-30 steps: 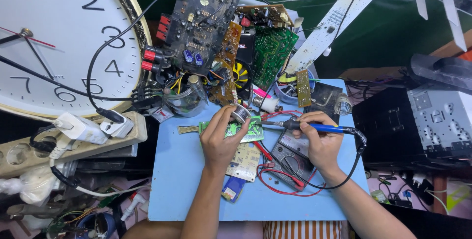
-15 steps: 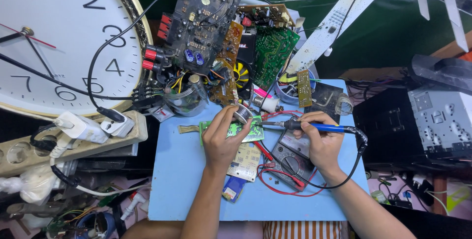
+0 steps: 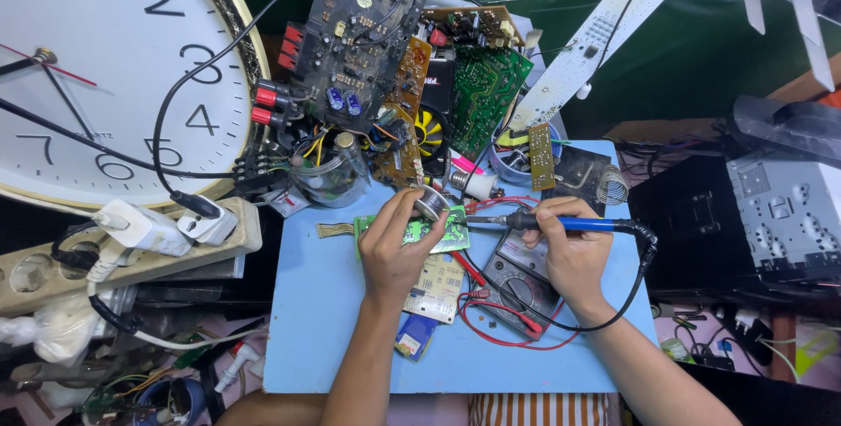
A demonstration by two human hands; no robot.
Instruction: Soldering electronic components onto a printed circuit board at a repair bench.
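Observation:
My left hand (image 3: 396, 251) presses on a small green circuit board (image 3: 438, 232) lying on the blue mat (image 3: 324, 321), and its fingers also pinch a spool of solder wire (image 3: 431, 204) over the board. My right hand (image 3: 569, 251) grips a blue-handled soldering iron (image 3: 561, 223) like a pen, its tip pointing left at the board's right edge. A black multimeter (image 3: 517, 290) with red leads lies under my right hand. A pale circuit board (image 3: 435, 288) lies below the green one.
A heap of circuit boards (image 3: 385, 58) with a yellow fan sits behind the mat. A big wall clock (image 3: 105, 67) and a power strip (image 3: 131, 242) with plugs lie left. A black stereo chassis (image 3: 762, 207) stands right. A coiled iron stand (image 3: 611, 185) is at the mat's far right.
Hardly anything differs: both hands stay at the green board, with only a slight shift of the fingers around the solder spool.

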